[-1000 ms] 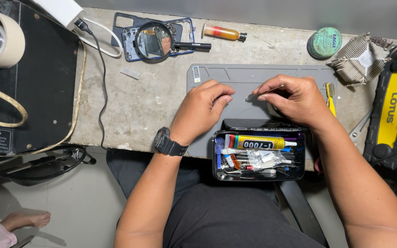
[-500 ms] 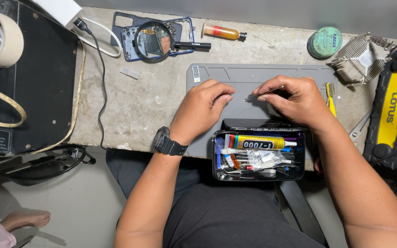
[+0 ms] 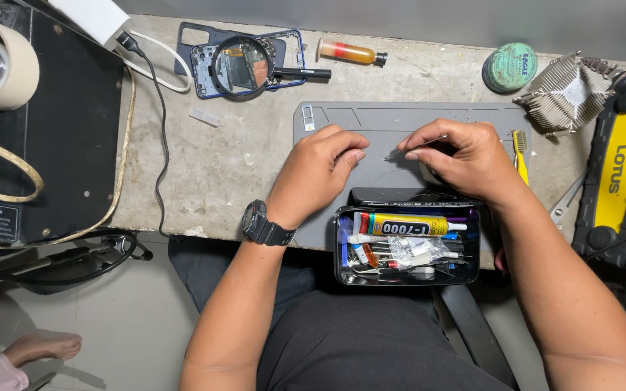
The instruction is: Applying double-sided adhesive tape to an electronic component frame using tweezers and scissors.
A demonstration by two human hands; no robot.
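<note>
tool box: black tray of bits at the surface's near edge
left hand: curled loosely on the grey mat, holding nothing I can see
right hand: pinching thin tweezers, long axis pointing left toward the other hand
further back: magnifier over an opened phone

Tabletop: rough, pitted concrete-like grey. Work mat: matt grey rubbery sheet. Tweezers: thin bright metal. Tool box: glossy black plastic. Magnifier: shiny glass. Heatsink: bare finned metal.
</note>
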